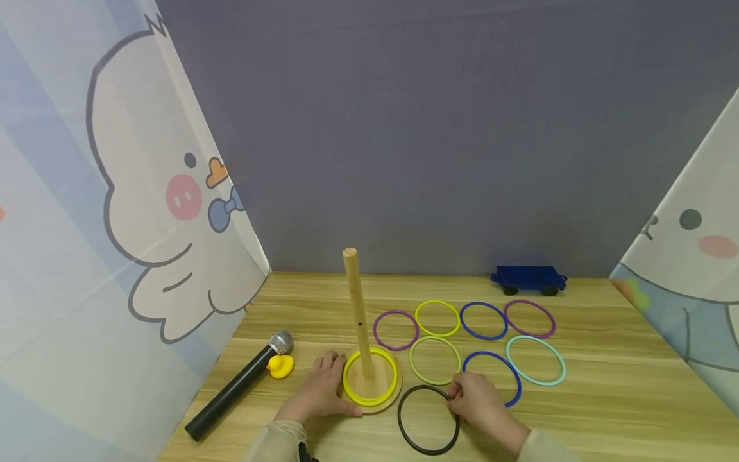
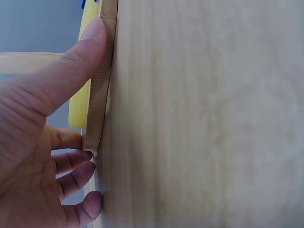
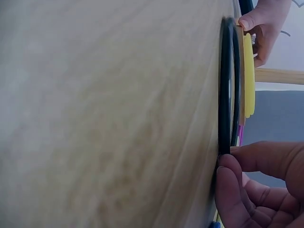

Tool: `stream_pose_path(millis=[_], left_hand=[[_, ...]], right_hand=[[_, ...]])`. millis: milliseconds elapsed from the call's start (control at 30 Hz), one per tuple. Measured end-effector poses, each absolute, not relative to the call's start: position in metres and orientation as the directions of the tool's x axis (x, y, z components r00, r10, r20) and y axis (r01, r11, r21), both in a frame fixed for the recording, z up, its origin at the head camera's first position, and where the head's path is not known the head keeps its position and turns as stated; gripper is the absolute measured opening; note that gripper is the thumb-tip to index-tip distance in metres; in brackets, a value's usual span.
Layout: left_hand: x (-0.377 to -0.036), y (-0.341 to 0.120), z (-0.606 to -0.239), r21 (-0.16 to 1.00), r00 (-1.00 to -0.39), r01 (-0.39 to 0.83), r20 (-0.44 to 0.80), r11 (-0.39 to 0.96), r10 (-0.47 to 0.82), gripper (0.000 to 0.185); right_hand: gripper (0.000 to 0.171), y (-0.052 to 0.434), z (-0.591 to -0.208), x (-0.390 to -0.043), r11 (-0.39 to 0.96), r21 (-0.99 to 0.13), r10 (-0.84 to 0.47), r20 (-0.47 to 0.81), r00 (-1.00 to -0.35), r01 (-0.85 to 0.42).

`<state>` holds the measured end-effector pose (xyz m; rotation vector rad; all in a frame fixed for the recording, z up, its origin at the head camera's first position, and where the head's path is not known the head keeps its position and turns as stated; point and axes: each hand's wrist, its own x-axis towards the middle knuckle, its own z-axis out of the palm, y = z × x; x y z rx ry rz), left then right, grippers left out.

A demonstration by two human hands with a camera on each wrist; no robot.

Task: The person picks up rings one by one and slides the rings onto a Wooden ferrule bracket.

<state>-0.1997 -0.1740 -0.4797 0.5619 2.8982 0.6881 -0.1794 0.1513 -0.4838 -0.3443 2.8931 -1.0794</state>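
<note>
Head view: right hand (image 1: 482, 405) pinches the black ring (image 1: 428, 419) at the ring's 2 o'clock edge; ring lies flat on the table (image 1: 606, 398), at 5 o'clock from the peg base (image 1: 374, 403). Left hand (image 1: 323, 391) rests against the base's 9 o'clock side, fingers curled lightly on its rim. One yellow ring (image 1: 370, 377) sits on the base round the wooden peg (image 1: 358, 311). Seven loose rings lie flat at 1–3 o'clock of the peg.

Left wrist view: thumb (image 2: 78, 61) and fingers (image 2: 71, 140) press the base edge (image 2: 100, 85); yellow ring (image 2: 80, 102) just above it.

Right wrist view: fingertips (image 3: 235, 190) nip the black ring (image 3: 224, 90), ring touching the table; base & left hand (image 3: 263, 28) just beyond.
</note>
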Motion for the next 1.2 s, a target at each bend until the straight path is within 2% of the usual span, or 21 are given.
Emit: stream_pose_path(millis=[433, 700, 967, 1200], left_hand=[[-0.202, -0.176, -0.482, 0.463, -0.926, 0.324, -0.026, 0.825, 0.378, 0.114], [-0.200, -0.175, -0.481, 0.457, -0.926, 0.324, -0.025, 0.828, 0.376, 0.113], [-0.201, -0.175, -0.482, 0.446, -0.928, 0.322, -0.024, 0.835, 0.371, 0.114], [-0.201, -0.176, -0.484, 0.450, -0.928, 0.322, -0.027, 0.833, 0.373, 0.115]], right_hand=[[0.013, 0.160, -0.484, -0.184, 0.595, -0.788, -0.302, -0.036, -0.953, -0.159], [0.009, 0.164, -0.477, -0.184, 0.479, -0.867, -0.339, -0.035, -0.940, -0.140], [0.020, 0.168, -0.457, -0.187, 0.315, -0.946, -0.375, -0.044, -0.926, -0.082], [0.030, 0.167, -0.432, -0.187, 0.274, -0.960, -0.352, -0.044, -0.935, -0.057]])
